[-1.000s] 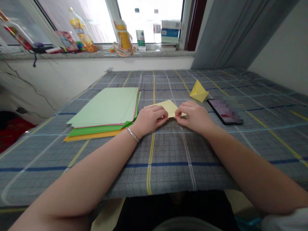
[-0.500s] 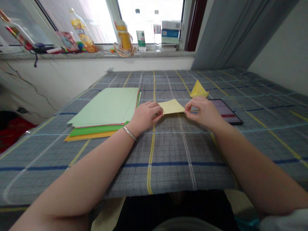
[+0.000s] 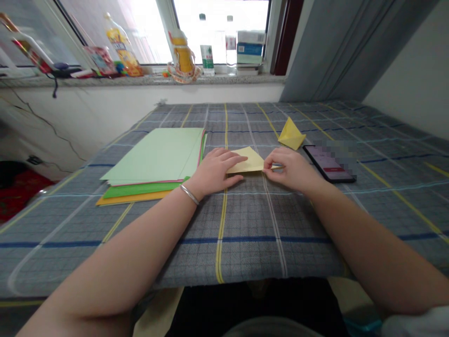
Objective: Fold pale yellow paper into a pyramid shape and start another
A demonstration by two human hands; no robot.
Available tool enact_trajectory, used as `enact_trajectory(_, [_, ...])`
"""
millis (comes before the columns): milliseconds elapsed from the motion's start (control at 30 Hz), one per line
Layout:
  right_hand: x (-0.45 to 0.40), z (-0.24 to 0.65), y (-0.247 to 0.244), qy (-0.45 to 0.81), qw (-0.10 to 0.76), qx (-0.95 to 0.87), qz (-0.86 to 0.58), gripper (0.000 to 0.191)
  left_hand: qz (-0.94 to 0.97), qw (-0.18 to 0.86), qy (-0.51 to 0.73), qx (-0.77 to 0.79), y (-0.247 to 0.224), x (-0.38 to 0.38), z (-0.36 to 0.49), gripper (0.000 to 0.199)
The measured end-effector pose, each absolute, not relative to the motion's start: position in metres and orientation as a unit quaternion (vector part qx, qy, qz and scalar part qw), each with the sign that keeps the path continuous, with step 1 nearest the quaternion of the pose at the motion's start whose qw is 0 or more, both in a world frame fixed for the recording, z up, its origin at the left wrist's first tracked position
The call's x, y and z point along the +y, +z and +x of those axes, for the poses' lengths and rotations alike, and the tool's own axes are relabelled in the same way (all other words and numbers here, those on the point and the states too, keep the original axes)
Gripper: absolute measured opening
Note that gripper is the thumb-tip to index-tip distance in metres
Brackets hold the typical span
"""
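Observation:
A pale yellow sheet of folded paper (image 3: 249, 160) lies between my hands at the middle of the table. My left hand (image 3: 219, 171) rests on its left part, fingers apart, with the index finger stretched over the paper and the thumb below its near edge. My right hand (image 3: 289, 169) pinches the paper's right corner between thumb and fingers, and a thin bit shows past the fingertips. Behind my right hand stands a yellow folded paper piece (image 3: 292, 133), touching neither hand.
Left of my hands is a stack of coloured paper (image 3: 157, 154), light green on top. A phone (image 3: 329, 164) lies right of my right hand on the checked tablecloth (image 3: 245, 215). Bottles and boxes (image 3: 249, 49) line the windowsill.
My left hand has opened from its pinch and spread over the paper. My right hand has moved slightly left and nearer to me, with the paper's corner still pinched.

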State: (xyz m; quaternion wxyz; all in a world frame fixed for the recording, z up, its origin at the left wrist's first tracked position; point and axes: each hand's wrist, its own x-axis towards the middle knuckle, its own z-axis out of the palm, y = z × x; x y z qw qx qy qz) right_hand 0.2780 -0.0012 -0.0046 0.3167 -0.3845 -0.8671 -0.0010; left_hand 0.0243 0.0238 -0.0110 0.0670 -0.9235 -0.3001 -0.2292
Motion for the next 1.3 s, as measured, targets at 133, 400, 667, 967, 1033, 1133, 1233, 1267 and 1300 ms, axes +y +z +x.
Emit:
enact_trajectory(133, [-0.003, 0.271, -0.007, -0.001, 0.311, -0.870, -0.383, 0.006, -0.927, 0.071, -0.201, -0.307, -0.016, 0.022, 0.034, 0.033])
enact_trajectory(400, [0.002, 0.288, -0.003, -0.006, 0.332, -0.861, -0.385, 0.005, -0.920, 0.039, -0.186, -0.343, -0.022, 0.029, 0.029, 0.033])
enact_trajectory(667, [0.012, 0.305, -0.002, 0.024, 0.390, -0.814, -0.429, 0.007, -0.877, 0.005, -0.172, -0.448, -0.018, 0.025, 0.027, 0.039])
enact_trajectory(967, [0.026, 0.301, -0.026, 0.176, 0.417, -0.706, -0.546, 0.051, -0.720, -0.260, -0.421, -0.486, -0.015, 0.021, 0.038, 0.030])
enact_trajectory(1033, [0.027, 0.295, -0.032, 0.257, 0.389, -0.695, -0.547, 0.054, -0.661, -0.378, -0.487, -0.429, -0.017, 0.018, 0.045, 0.028])
enact_trajectory(1133, [0.027, 0.285, -0.037, 0.381, 0.394, -0.657, -0.518, 0.063, -0.564, -0.533, -0.523, -0.353, -0.017, 0.011, 0.056, 0.026])
enact_trajectory(1233, [0.026, 0.276, -0.040, 0.460, 0.432, -0.608, -0.482, 0.074, -0.480, -0.624, -0.538, -0.301, -0.014, 0.006, 0.062, 0.025])
enact_trajectory(1267, [0.026, 0.273, -0.040, 0.481, 0.439, -0.599, -0.466, 0.072, -0.459, -0.641, -0.541, -0.291, -0.013, 0.005, 0.062, 0.024])
enact_trajectory(1300, [0.025, 0.272, -0.040, 0.500, 0.442, -0.594, -0.449, 0.068, -0.443, -0.655, -0.541, -0.285, -0.013, 0.004, 0.062, 0.023])
